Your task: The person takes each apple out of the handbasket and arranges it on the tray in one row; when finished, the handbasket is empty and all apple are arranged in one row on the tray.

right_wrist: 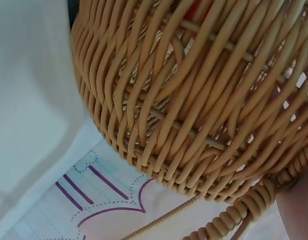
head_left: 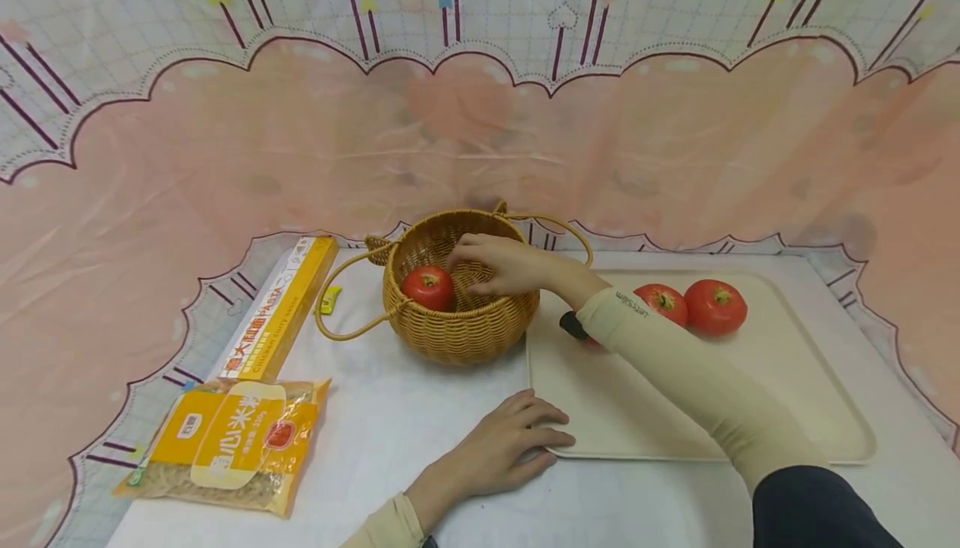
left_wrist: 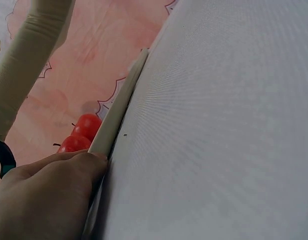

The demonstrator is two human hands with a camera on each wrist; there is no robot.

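Observation:
My right hand (head_left: pixel 506 266) reaches down over the right rim of a wicker basket (head_left: pixel 461 340), fingers loosely bent and nothing between them. Beside its fingertips, inside the basket, lies a red tomato (head_left: pixel 427 287); whether they touch I cannot tell. Through the weave in the right wrist view, a bit of red shows behind the basket's side (right_wrist: pixel 193 120). My left hand (head_left: pixel 510 441) rests with spread fingers on the near left corner of a cream tray (head_left: pixel 675 415). Two more tomatoes, a left one (head_left: pixel 663 302) and a right one (head_left: pixel 716 307), sit on the tray.
Left of the basket lie a yellow and white pasta box (head_left: pixel 279 306), a yellow bag of noodles (head_left: pixel 232 444) and a small yellow-green packet (head_left: pixel 328 300). The basket's loop handles (head_left: pixel 341 336) stick out sideways. Behind the table hangs a patterned cloth (head_left: pixel 300 140).

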